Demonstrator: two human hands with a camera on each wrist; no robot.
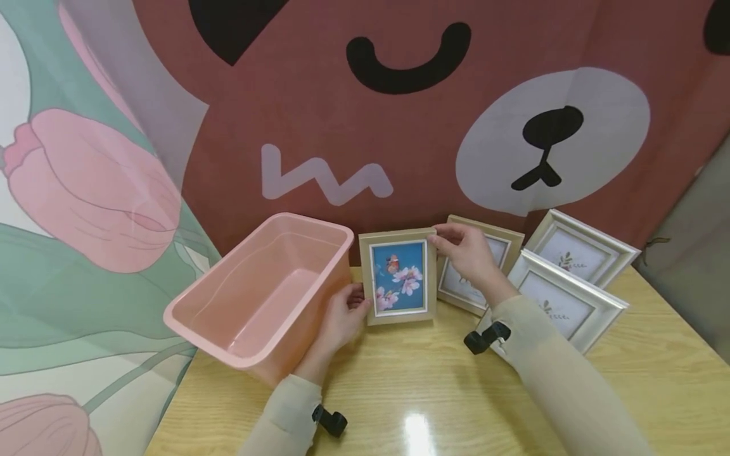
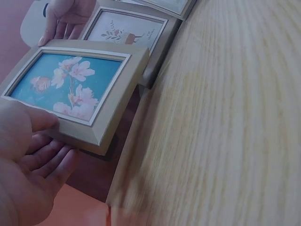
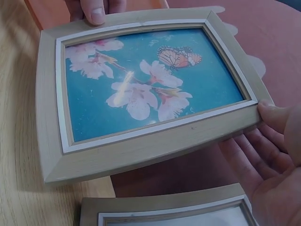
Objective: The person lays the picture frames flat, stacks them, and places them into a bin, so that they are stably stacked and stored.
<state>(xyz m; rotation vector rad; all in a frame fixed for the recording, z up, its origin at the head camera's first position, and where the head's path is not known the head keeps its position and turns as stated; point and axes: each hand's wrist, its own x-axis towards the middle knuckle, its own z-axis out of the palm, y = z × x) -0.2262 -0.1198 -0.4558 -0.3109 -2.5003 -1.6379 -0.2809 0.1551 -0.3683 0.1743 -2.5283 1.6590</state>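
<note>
Both hands hold a beige picture frame [image 1: 431, 278] whose picture shows pink blossoms and an orange butterfly on blue. My left hand [image 1: 345, 316] pinches its lower left edge, thumb on the front and fingers behind. At the upper right corner, my right hand [image 1: 469, 253] grips it the same way, as the right wrist view shows with the thumb on the border [image 3: 264, 107]. Upright and leaning slightly back, the frame's lower edge is close over the wooden table [image 1: 393, 380]. Partly behind my right hand stands a second beige frame [image 1: 510, 231] with a pale print.
A pink plastic bin [image 1: 259, 361] stands left of my left hand. Two silver frames, one in front [image 1: 593, 304] and one behind [image 1: 618, 253], overlap at the right, partly behind my right arm. A fabric backdrop [image 1: 319, 120] with a cartoon bear hangs behind the table.
</note>
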